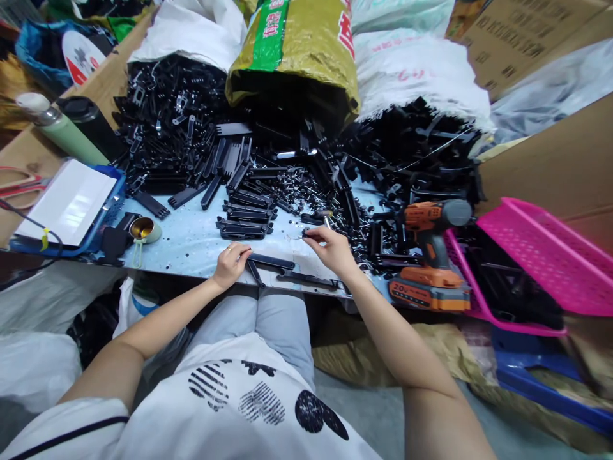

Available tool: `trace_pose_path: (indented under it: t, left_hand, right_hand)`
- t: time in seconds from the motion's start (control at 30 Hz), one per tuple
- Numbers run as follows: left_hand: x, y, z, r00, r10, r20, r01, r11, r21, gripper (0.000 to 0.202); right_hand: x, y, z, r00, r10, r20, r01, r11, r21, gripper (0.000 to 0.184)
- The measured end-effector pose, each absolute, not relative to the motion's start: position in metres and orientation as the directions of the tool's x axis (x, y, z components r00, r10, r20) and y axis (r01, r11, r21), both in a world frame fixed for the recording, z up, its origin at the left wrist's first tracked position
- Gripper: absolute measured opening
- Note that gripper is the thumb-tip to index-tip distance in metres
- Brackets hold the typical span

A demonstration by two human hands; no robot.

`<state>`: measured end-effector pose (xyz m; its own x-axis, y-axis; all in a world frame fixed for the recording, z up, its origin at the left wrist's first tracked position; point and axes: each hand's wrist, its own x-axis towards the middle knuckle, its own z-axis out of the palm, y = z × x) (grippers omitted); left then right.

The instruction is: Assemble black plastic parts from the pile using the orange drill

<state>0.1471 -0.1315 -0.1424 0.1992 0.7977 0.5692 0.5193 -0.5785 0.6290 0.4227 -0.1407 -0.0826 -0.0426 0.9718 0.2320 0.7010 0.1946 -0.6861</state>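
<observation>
Black bar (272, 261) at three o'clock from left hand (232, 264), near end pinched. Right hand (330, 246) pinches small dark part (306, 233). Bar judged light, stiff, slick; grip long edges.

Light-blue tabletop (184, 236): black strips (272, 261) at front edge, black stack (246, 211) mid-table, loose screws (290, 185) behind, cup (152, 231) left, drill (432, 246) right.

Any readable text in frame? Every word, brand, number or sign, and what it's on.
"20V": on the orange battery pack; the smaller marks beside it are too small to read.
Gold bag: white characters on its green band and red ones at its right side, too blurred to read.
White sack: red marks, too blurred to read.
Cardboard box: rows of dark print, too blurred to quote.
</observation>
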Motion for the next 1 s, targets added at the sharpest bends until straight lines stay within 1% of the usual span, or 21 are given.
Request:
trace_pose_path:
  t: [0.13,0.27,0.33,0.4,0.5,0.57,0.63,0.73,0.83,1.0]
  left_hand:
    - [0.152,-0.128,-0.145,0.154,0.805,0.573,0.531,-0.557,0.639,0.023]
    - [0.148,-0.132,-0.146,0.27,0.777,0.569,0.534,-0.613,0.582,0.021]
    - [0.145,-0.136,-0.146,0.292,0.762,0.578,0.526,-0.633,0.568,0.019]
    - [0.146,-0.137,-0.145,0.254,0.769,0.587,0.517,-0.62,0.59,0.018]
    - [0.15,-0.136,-0.146,0.159,0.811,0.562,0.526,-0.552,0.647,0.02]
    - [0.152,-0.134,-0.147,0.16,0.819,0.551,0.539,-0.54,0.647,0.021]
    - [0.151,-0.134,-0.148,0.228,0.784,0.577,0.544,-0.594,0.593,0.018]
    - [0.143,-0.134,-0.146,0.412,0.661,0.626,0.523,-0.735,0.432,0.013]
    - [0.136,-0.132,-0.143,0.554,0.546,0.628,0.481,-0.826,0.294,0.013]
    - [0.13,-0.122,-0.141,0.613,0.446,0.652,0.415,-0.884,0.215,0.012]
  right_hand:
    - [0.416,-0.153,-0.082,-0.033,0.976,0.215,0.679,0.18,-0.711,0.022]
    - [0.415,-0.16,-0.08,-0.067,0.973,0.22,0.692,0.204,-0.692,0.019]
    - [0.415,-0.164,-0.08,-0.098,0.97,0.222,0.709,0.224,-0.669,0.019]
    - [0.414,-0.167,-0.08,-0.125,0.966,0.227,0.712,0.246,-0.658,0.019]
    - [0.411,-0.171,-0.082,-0.151,0.961,0.232,0.691,0.27,-0.67,0.019]
    - [0.409,-0.173,-0.084,-0.163,0.959,0.234,0.684,0.281,-0.674,0.019]
    - [0.409,-0.174,-0.086,-0.172,0.956,0.239,0.685,0.29,-0.668,0.019]
    - [0.409,-0.176,-0.084,-0.183,0.951,0.249,0.686,0.305,-0.66,0.019]
    - [0.407,-0.177,-0.079,-0.194,0.945,0.262,0.673,0.323,-0.665,0.018]
    - [0.406,-0.178,-0.074,-0.236,0.94,0.245,0.67,0.34,-0.659,0.015]
